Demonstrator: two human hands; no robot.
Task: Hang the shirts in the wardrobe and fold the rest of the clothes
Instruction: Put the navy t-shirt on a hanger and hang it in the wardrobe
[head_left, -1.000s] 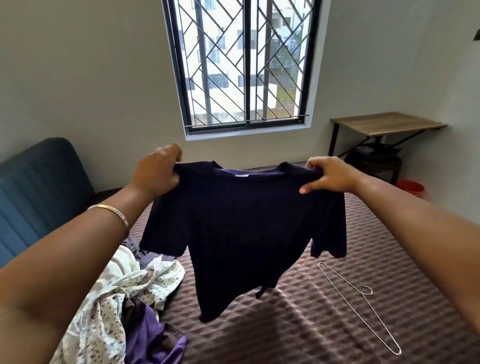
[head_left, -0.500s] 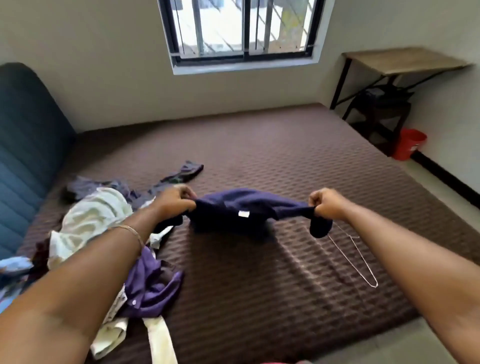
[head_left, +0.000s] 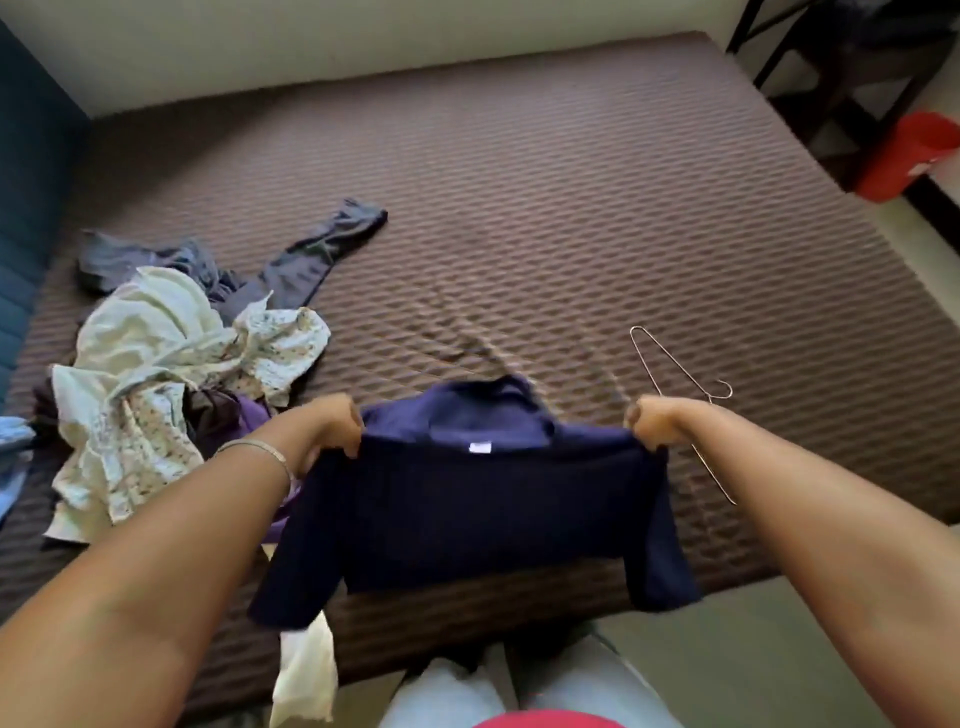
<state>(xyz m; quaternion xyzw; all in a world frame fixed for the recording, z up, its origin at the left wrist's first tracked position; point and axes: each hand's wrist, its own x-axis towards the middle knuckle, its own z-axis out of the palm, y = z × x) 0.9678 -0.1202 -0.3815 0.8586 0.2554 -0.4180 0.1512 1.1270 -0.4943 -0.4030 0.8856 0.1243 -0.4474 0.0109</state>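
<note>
Hands (head_left: 332, 423) (head_left: 652, 420) gripping navy shirt (head_left: 467, 499), over bed (head_left: 571, 208)

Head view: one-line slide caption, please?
Both hands, left and right, hold a navy shirt over the bed, hanger alongside.

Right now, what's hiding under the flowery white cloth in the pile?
Under the flowery white cloth, a purple garment and something dark brown peek out, and grey clothes stick out behind it. Anything deeper in the pile is covered.
</note>
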